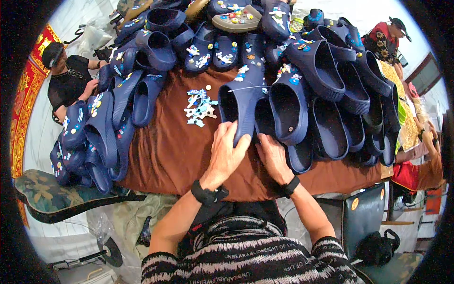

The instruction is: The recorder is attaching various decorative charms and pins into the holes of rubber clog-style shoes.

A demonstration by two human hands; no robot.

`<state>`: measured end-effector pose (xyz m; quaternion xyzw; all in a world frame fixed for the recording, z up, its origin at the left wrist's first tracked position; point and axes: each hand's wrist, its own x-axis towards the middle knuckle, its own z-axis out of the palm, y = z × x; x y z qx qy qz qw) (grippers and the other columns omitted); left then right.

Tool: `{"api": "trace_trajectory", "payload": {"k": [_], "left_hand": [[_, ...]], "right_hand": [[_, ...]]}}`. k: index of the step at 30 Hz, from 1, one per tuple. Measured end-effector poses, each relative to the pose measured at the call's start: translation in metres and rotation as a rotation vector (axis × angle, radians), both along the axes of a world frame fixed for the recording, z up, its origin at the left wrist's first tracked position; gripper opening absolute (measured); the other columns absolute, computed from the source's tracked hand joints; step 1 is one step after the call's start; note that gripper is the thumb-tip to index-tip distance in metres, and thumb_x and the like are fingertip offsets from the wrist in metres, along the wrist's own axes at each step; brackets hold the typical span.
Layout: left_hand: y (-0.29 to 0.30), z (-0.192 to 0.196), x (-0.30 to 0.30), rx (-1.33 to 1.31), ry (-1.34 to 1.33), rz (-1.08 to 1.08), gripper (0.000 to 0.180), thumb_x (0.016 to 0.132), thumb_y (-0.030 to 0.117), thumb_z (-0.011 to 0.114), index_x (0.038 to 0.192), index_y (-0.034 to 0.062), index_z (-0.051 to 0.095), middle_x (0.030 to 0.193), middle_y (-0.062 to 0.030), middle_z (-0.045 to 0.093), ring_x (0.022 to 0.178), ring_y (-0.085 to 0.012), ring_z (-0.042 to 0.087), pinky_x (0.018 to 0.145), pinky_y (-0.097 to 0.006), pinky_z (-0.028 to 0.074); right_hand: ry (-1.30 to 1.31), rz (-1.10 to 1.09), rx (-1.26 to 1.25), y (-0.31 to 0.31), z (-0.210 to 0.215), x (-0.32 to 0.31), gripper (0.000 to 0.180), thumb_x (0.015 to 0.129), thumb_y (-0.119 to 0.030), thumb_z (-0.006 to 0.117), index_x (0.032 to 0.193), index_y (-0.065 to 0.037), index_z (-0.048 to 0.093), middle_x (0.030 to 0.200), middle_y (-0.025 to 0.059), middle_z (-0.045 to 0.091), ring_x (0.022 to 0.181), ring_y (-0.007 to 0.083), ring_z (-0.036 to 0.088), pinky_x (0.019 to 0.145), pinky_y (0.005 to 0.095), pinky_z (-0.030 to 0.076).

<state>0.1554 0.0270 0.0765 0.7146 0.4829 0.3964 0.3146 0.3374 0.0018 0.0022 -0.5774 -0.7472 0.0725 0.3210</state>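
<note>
My left hand point(225, 150) grips the heel end of a navy clog point(249, 113), thumb on its side, the toe pointing away from me. A thin pale cord crosses over this clog. To its right, my right hand point(274, 158) is closed at the heel of a second navy clog point(264, 117), with its fingertips partly hidden. This second clog lies partly under another navy clog point(288, 113) with colourful charms on its toe. Left of my hands, a small heap of pale blue and white charms point(200, 109) lies on the brown cloth point(165, 142).
Stacked navy clogs point(99, 132) line the left side, with more clogs point(331, 123) piled on the right and along the back. One grey clog point(237, 20) sits among them. A person in black point(71, 78) works at the left; another person point(380, 40) is far right.
</note>
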Motion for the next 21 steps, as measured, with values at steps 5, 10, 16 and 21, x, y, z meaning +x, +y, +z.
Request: {"api": "trace_trajectory", "payload": {"k": [5,10,16,21], "left_hand": [[-0.024,0.015,0.009,0.03,0.003,-0.029,0.046,0.092,0.024,0.062,0.129,-0.0035,0.055,0.121,-0.0211,0.052,0.114,-0.0373,0.053,0.101,-0.04,0.042],[-0.022,-0.001,0.011,0.074,-0.024,-0.009,0.046,0.094,0.023,0.061,0.13,-0.0046,0.054,0.123,-0.0207,0.052,0.114,-0.0351,0.053,0.102,-0.04,0.042],[-0.027,-0.005,0.018,0.015,-0.104,-0.016,0.048,0.09,0.023,0.064,0.13,-0.0021,0.056,0.122,-0.0224,0.052,0.114,-0.0394,0.05,0.102,-0.045,0.041],[-0.026,-0.006,0.03,0.075,-0.071,-0.024,0.049,0.09,0.024,0.065,0.13,-0.0022,0.056,0.122,-0.0222,0.053,0.115,-0.0391,0.049,0.103,-0.046,0.039]], "right_hand": [[0.193,-0.052,-0.095,-0.006,0.029,0.002,0.041,0.09,-0.009,0.065,0.128,-0.008,0.051,0.087,0.0191,0.066,0.075,0.0414,0.064,0.061,0.0487,0.05],[0.156,-0.075,0.244,-0.041,0.056,0.021,0.022,0.087,-0.01,0.072,0.108,-0.007,0.067,0.082,0.0152,0.068,0.069,0.0328,0.068,0.062,0.0403,0.054],[0.251,-0.469,-0.088,-0.048,0.086,0.052,0.07,0.09,-0.029,0.072,0.146,-0.004,0.039,0.118,0.0221,0.061,0.104,0.038,0.064,0.09,0.0432,0.051],[0.833,-0.384,-0.39,-0.017,0.091,0.045,0.084,0.089,-0.029,0.072,0.152,0.004,0.027,0.129,0.0224,0.059,0.111,0.0291,0.06,0.099,0.0362,0.047]]}}
